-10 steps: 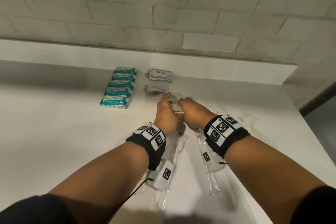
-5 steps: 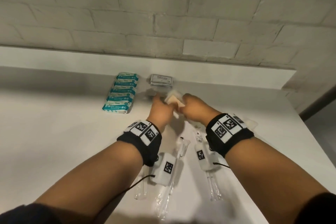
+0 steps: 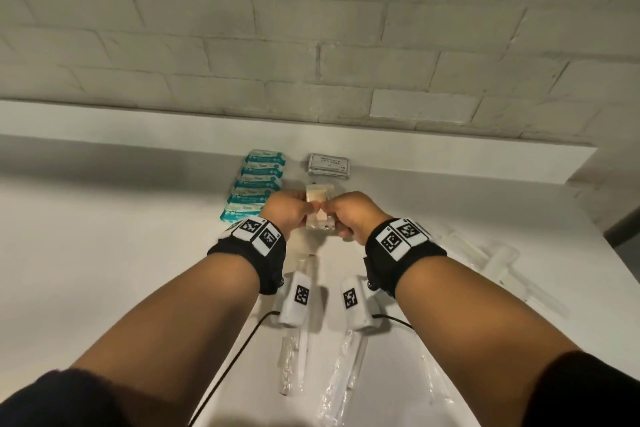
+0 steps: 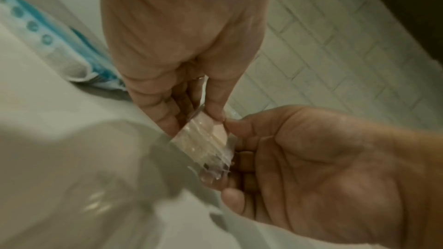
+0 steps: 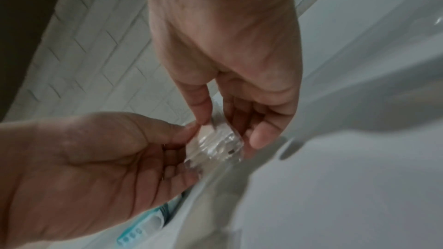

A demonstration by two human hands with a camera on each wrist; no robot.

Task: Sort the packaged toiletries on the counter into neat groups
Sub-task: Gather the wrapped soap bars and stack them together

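black wristbands (image 3: pixel 246 255) | square-code tags | white camera pods (image 3: pixel 297 298) | black cables (image 3: pixel 228 362) | dark sleeves (image 3: pixel 52 399)

A pale brick wall (image 3: pixel 311 45) rose behind a white ledge (image 3: pixel 138 121), and a dark doorway (image 3: pixel 623 232) stood at far right.

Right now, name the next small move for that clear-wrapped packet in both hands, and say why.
Probably lower the clear-wrapped packet onto the counter just in front of the grey sachets. Left hand and right hand both pinch it above that spot, beside the finished teal row.
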